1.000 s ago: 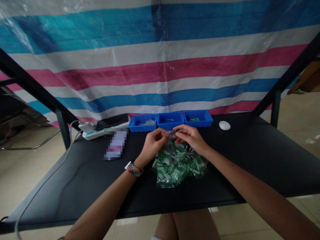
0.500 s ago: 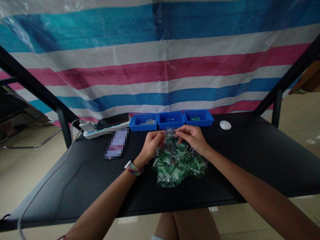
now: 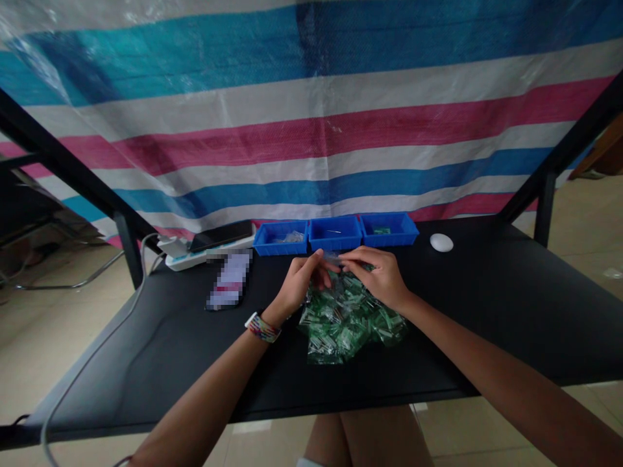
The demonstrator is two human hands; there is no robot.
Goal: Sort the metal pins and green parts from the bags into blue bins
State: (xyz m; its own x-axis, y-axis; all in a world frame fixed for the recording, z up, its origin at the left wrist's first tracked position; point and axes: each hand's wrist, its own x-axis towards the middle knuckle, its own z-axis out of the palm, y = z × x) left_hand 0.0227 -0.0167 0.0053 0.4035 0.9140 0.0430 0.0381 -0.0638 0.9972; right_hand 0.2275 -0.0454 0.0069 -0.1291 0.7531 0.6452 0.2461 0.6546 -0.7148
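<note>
Between my two hands is a small clear plastic bag (image 3: 331, 258), held up near the middle blue bin. My left hand (image 3: 304, 277) pinches its left edge between thumb and fingers. On the other side, the fingertips of my right hand (image 3: 376, 272) are closed on the bag's right edge. Under both hands lies a heap of small clear bags with green contents (image 3: 348, 324); what exactly is inside is too small to make out. A watch with a multicoloured woven band (image 3: 263, 326) is on my left wrist.
Three blue bins stand at the back: the left bin (image 3: 281, 248) holds clear bags, the middle bin (image 3: 335, 241) a thin metal piece, the right bin (image 3: 389, 239) something green. A white round object (image 3: 441, 242), a power strip (image 3: 187, 261) and a pixelated item (image 3: 231, 282) lie on the black table (image 3: 487, 311).
The fingers have shifted on the clear bag, and my left fingers are now more spread beneath it. The whole view has moved slightly; the heap and bins stay in place.
</note>
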